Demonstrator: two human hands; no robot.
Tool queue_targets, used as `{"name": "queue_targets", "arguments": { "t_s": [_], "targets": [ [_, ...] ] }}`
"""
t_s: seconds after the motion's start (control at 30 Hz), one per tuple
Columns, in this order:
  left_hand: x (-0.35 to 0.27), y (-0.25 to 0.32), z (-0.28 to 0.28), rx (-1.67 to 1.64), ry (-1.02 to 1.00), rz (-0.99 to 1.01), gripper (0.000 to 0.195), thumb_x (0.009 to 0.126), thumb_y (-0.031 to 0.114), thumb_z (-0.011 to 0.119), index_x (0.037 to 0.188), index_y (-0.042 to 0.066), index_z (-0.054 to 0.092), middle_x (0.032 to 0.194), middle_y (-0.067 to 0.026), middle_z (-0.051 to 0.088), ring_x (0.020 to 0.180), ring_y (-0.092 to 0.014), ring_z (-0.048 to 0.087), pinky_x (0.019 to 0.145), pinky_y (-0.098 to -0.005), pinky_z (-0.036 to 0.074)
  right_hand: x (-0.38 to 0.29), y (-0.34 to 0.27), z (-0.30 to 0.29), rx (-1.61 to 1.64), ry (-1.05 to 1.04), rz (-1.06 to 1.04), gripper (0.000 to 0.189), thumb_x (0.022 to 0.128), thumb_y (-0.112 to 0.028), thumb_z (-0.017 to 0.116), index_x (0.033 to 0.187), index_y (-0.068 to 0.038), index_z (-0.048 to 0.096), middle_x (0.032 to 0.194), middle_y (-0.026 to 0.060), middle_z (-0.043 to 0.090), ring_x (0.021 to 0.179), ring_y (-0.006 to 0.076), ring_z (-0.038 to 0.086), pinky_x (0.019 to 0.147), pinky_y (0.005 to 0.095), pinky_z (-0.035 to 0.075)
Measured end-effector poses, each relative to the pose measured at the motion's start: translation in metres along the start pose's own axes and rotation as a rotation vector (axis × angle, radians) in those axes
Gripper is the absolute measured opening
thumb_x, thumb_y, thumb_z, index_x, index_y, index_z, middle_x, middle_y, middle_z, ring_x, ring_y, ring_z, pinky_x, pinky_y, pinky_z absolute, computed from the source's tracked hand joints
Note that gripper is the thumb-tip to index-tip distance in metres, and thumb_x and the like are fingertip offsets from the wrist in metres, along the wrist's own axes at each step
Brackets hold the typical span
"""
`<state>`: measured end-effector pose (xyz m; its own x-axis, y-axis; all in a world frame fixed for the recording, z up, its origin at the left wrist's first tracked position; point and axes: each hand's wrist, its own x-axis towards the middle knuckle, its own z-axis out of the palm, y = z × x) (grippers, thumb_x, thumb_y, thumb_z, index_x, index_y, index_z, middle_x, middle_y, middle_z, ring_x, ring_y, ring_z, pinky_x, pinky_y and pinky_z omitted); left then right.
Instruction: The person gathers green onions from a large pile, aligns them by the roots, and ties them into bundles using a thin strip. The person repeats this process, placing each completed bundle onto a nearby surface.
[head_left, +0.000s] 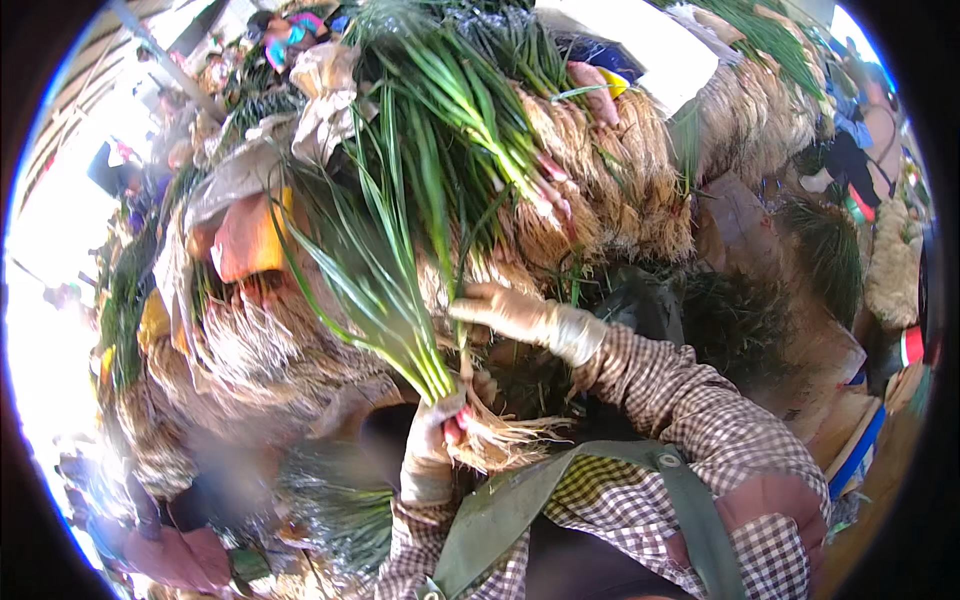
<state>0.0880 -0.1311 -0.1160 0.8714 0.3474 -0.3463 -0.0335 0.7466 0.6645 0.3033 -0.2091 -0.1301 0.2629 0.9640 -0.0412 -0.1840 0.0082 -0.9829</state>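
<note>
My left hand (433, 431), gloved, is closed around the lower stems of a bunch of green onions (420, 352). The bunch's long leaves fan up and to the left, and its pinkish bulbs and pale roots (502, 442) point right. My right hand (502, 309), also gloved, is beside a single upright stalk (463, 341) just right of the bunch; its fingers are extended, and whether they pinch the stalk cannot be told. Beyond my hands lies a heap of green onions (480, 112) with root ends toward me, one pink-stemmed bunch (525, 172) on top.
More root bundles (270, 330) lie at left under an orange-and-yellow cloth (251, 236). A white board (637, 45) stands over the heap. Loose green trimmings (735, 322) lie at right, and leaves (337, 495) at lower left. Other people (180, 555) are around the edges.
</note>
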Motion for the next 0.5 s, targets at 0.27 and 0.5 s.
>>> {"name": "queue_targets", "arguments": {
  "t_s": [0.27, 0.5],
  "targets": [
    [0.012, -0.005, 0.016, 0.246, 0.181, 0.023, 0.022, 0.080, 0.013, 0.065, 0.095, -0.001, 0.061, 0.070, -0.0045, 0.062, 0.050, -0.005, 0.049, 0.040, -0.0137, 0.036, -0.008, 0.018, 0.020, -0.954, 0.219, -0.527, 0.031, 0.091, -0.033, 0.056, 0.074, -0.007, 0.059, 0.065, 0.0107, 0.058, 0.061, 0.0301, 0.059, 0.055, 0.0394, 0.047],
    [-0.002, 0.009, 0.029, -0.154, 0.085, 0.034, 0.022, 0.082, 0.013, 0.062, 0.096, -0.005, 0.058, 0.067, -0.0043, 0.054, 0.054, -0.008, 0.048, 0.049, -0.0180, 0.040, 0.005, -0.016, 0.029, -0.495, 0.419, -0.683, 0.019, 0.089, -0.018, 0.060, 0.079, -0.002, 0.055, 0.068, 0.0125, 0.056, 0.062, 0.0237, 0.058, 0.051, 0.0346, 0.044]
  ]
}}
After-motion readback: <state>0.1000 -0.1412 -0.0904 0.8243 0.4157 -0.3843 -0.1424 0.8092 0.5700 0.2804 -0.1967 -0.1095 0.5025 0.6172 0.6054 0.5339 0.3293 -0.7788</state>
